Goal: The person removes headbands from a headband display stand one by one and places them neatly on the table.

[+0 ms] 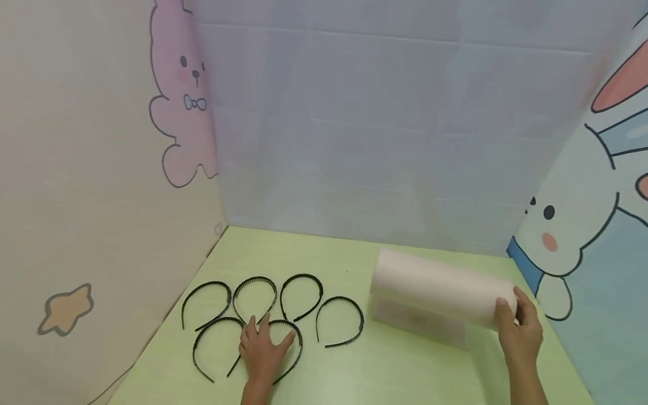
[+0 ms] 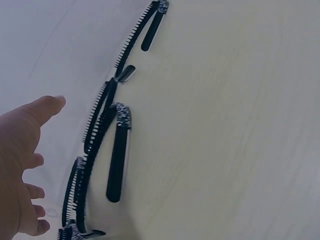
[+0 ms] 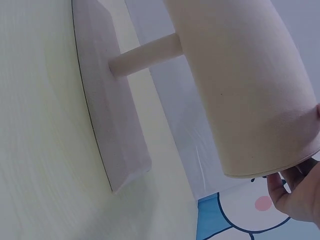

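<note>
My left hand (image 1: pixel 263 351) hovers over the front pair of black toothed headbands, thumb and fingers spread. The front right headband (image 1: pixel 301 344) partly passes behind it, and the front left headband (image 1: pixel 194 350) lies beside it. In the left wrist view, the thumb points toward the headbands (image 2: pixel 118 165), with a gap between them. At the right, my right hand (image 1: pixel 521 332) grips the end of a pale cylinder-shaped headband stand (image 1: pixel 440 287). A short post (image 3: pixel 147 54) joins the cylinder to its flat base (image 3: pixel 110 110). Part of that hand is cut off in the right wrist view.
Behind the front pair lie more black headbands, among them a rear one (image 1: pixel 322 292) and one nearest the stand (image 1: pixel 363 323). A pale green table (image 1: pixel 405 377) carries everything. Cloth walls with a bear (image 1: pixel 184 124) and a rabbit (image 1: pixel 572 225) enclose it.
</note>
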Action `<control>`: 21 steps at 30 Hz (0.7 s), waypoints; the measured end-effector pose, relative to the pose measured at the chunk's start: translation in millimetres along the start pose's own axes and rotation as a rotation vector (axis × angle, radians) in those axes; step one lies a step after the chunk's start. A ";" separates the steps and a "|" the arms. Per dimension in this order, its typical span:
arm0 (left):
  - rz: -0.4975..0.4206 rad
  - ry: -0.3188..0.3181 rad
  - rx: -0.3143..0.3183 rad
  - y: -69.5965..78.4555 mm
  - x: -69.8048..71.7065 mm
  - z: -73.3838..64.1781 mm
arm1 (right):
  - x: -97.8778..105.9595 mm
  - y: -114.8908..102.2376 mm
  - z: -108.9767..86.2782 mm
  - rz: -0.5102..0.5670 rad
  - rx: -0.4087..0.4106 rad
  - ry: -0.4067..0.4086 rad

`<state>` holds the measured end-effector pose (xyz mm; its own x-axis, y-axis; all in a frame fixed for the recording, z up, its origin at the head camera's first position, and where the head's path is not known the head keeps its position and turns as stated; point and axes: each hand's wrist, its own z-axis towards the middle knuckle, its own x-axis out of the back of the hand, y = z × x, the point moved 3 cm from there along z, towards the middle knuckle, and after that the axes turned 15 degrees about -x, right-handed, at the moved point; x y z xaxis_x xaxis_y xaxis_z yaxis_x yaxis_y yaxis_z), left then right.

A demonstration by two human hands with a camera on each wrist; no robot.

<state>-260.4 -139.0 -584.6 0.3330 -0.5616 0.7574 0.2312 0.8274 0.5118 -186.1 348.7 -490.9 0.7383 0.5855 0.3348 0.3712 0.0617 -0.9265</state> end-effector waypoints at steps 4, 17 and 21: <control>-0.024 0.022 -0.024 1.5 14.3 5.9 | 6.4 4.4 -6.1 -0.046 0.049 0.042; -0.064 0.074 -0.189 19.5 62.8 22.7 | 16.3 18.8 -40.2 -0.144 0.272 0.204; -0.059 0.045 -0.285 27.7 77.4 24.6 | 13.0 14.9 -49.6 -0.227 0.480 0.218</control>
